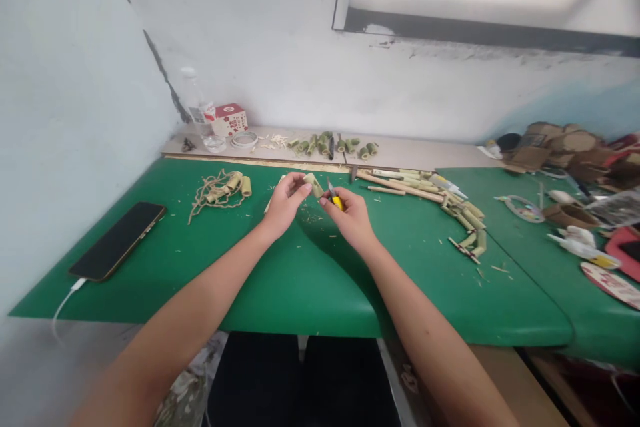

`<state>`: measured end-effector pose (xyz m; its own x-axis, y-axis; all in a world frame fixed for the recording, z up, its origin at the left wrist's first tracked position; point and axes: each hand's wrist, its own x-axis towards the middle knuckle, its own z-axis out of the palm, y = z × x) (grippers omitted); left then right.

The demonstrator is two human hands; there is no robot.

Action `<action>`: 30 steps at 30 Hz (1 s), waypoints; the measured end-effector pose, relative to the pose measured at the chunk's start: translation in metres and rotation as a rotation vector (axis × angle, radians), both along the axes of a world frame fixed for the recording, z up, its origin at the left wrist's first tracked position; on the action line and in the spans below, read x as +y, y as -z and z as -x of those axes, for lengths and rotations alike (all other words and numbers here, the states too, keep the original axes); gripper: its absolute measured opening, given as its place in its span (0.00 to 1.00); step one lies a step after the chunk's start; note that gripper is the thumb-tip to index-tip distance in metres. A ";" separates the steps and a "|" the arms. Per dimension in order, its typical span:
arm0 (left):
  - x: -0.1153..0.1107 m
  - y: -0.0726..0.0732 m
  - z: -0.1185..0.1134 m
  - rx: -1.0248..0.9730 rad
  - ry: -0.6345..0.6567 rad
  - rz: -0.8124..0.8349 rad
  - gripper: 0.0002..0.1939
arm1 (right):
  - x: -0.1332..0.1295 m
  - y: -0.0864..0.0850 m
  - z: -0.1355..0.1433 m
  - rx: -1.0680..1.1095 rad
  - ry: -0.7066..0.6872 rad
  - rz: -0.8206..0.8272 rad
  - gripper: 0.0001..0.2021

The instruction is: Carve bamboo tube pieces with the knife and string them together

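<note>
- The left hand (286,200) has its grip closed, thumb against fingers, on a short bamboo piece (313,183), held up over the middle of the green worktop (310,280)
- The right hand (351,217) has its grip wrapped round a yellow-handled knife (339,203), the blade out and pointing up, just beside the bamboo; whether the edge touches it is too small to tell
- The step in hand looks like trimming or carving this piece by knife, a judgement backed by the pale shavings (313,219) scattered on the worktop below
- A further stroke would call for a firm left grip, fingertips clear of the edge, and a short, controlled push from the right; bamboo may split along its grain if forced
- Left of the hands, a tangle of cord (203,200) lies among short bamboo tubes (245,187); a phone (120,240) lies farther left, plugged into a white cable (63,307)
- Right of the hands, a hammer (395,183) and more bamboo lengths (473,217) lie well apart from the knife
</note>
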<state>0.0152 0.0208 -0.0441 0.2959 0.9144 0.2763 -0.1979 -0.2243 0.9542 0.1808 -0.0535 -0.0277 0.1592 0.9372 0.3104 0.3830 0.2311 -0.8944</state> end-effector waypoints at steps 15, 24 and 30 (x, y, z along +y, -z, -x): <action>-0.007 -0.007 -0.002 -0.004 0.088 0.258 0.17 | -0.005 -0.002 0.002 -0.261 -0.102 0.037 0.24; -0.006 -0.007 -0.002 -0.003 0.190 0.372 0.15 | -0.004 -0.002 0.001 -0.314 -0.066 0.067 0.28; -0.008 -0.010 -0.001 0.086 0.246 0.285 0.19 | -0.003 -0.002 0.000 -0.325 -0.055 0.062 0.27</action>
